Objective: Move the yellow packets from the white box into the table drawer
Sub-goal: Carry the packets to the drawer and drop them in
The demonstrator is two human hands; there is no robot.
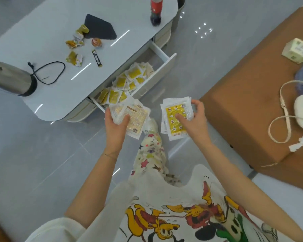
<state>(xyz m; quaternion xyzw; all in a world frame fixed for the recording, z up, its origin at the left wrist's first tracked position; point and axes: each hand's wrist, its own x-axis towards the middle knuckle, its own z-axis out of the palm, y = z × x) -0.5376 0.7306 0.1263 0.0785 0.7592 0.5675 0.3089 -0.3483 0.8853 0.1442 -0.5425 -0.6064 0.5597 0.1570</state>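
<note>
My left hand [116,125] grips a small stack of packets [137,117] turned back side up, just below the near corner of the open drawer. My right hand [193,119] holds another stack of yellow packets [173,119] face up, thumb pressed on the top one. The table drawer [164,67] is pulled out and holds several yellow packets [128,81] in a loose pile. No white box is in view.
The white table [47,23] carries a metal kettle [9,77] with its black cord, a cola bottle [156,11], a dark cloth and scattered snack wrappers. A brown sofa [252,95] at the right holds a tissue pack, a white cable and a white device. Grey floor lies between.
</note>
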